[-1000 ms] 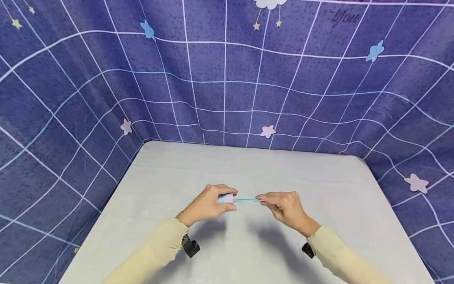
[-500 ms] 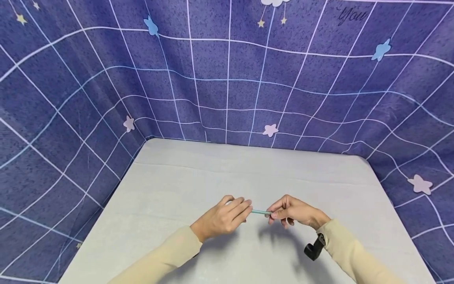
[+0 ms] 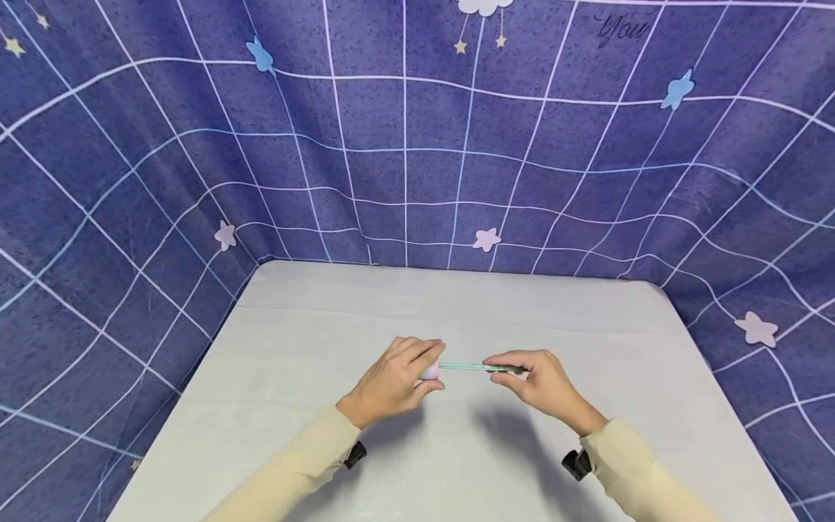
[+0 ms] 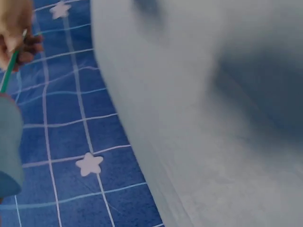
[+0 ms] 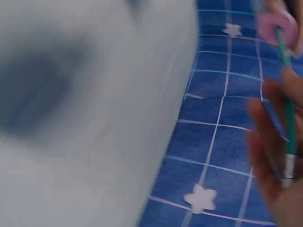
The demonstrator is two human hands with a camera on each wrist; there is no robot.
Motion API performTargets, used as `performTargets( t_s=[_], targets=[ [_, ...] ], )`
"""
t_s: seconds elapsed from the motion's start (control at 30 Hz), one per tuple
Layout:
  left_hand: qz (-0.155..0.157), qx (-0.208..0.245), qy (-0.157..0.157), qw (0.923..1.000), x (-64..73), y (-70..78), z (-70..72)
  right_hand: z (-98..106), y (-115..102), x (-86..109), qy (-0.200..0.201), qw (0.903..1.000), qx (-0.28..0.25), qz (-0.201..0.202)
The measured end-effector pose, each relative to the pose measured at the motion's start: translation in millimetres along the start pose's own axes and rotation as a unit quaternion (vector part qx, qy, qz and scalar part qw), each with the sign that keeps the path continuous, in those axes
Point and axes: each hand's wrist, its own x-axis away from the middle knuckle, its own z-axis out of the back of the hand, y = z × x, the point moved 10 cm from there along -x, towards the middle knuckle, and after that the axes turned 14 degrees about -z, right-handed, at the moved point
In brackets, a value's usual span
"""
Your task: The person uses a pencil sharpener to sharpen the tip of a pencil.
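In the head view my left hand (image 3: 386, 380) grips a pale blue, cylinder-shaped pencil sharpener (image 3: 430, 371) with a pink end. A thin green pencil (image 3: 462, 366) runs level from that end to my right hand (image 3: 551, 388), which pinches it between thumb and fingers. Seen from the right wrist, the pink end (image 5: 266, 29) is round and the pencil (image 5: 290, 125) enters its middle; the pencil's other end has a silvery band. The left wrist view shows the blue side of the sharpener (image 4: 9, 146) at its left edge. The pencil's tip is hidden inside.
Both hands are held above a white-covered table (image 3: 313, 304), casting shadows on it. A blue curtain (image 3: 404, 174) with grid lines and stars hangs behind the table and along its sides. Small black wrist cameras (image 3: 577, 464) sit under both sleeves.
Half a second ago both hands were turned over, the left one's back covering the sharpener. Now they are turned back and slightly farther apart, with more of the pencil showing. The head view has shifted slightly.
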Motion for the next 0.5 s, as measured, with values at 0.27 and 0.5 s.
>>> performTargets(
  t_s=[0.27,0.5],
  targets=[
    [0.141,0.184,0.02,0.9726,5.6,-30.6,8.4,18,-49,25.3,0.245,0.9266,0.157,0.238],
    [0.241,0.301,0.015,0.9225,17.7,-47.9,5.5,16,-60,35.4,0.285,0.9061,0.146,0.277]
  ],
)
